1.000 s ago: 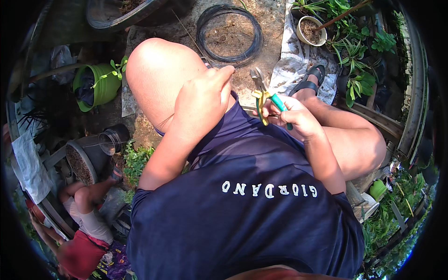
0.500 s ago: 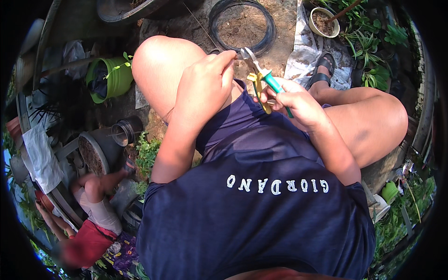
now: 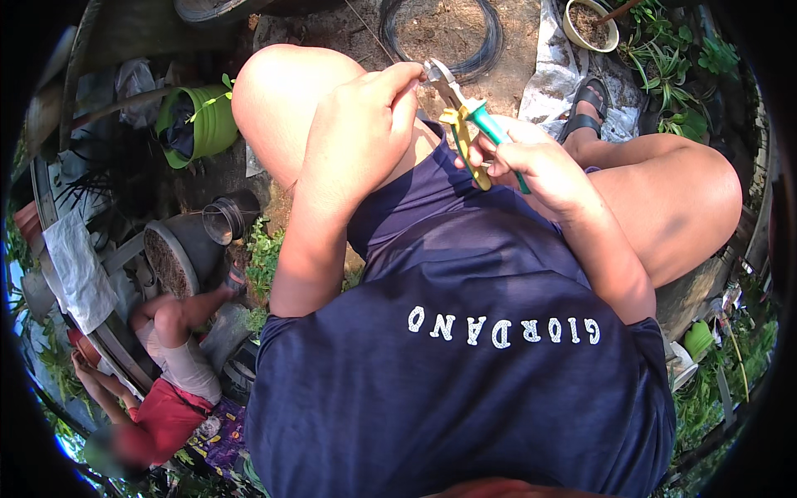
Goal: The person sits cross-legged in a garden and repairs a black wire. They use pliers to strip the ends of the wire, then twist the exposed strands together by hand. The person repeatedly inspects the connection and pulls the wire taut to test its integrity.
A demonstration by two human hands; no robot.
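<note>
My right hand (image 3: 531, 166) grips pliers (image 3: 465, 124) with green and yellow handles, their metal jaws pointing up and left. My left hand (image 3: 365, 124) is raised beside the jaws, fingers pinched on a thin wire (image 3: 374, 33) that runs up toward a coil of dark wire (image 3: 452, 37) lying on the ground beyond my knees. Both hands work above my lap, over my dark blue shirt.
A green pot (image 3: 203, 124) lies on its side at left. Grey pots (image 3: 178, 253) sit lower left, near another person in a red top (image 3: 158, 398) crouching. A white pot with soil (image 3: 589, 25) and leafy plants (image 3: 672, 75) stand upper right beside my sandalled foot (image 3: 585, 108).
Both hands have risen in the picture with the pliers. My left hand has moved from my knee up to the plier jaws and pinched the wire.
</note>
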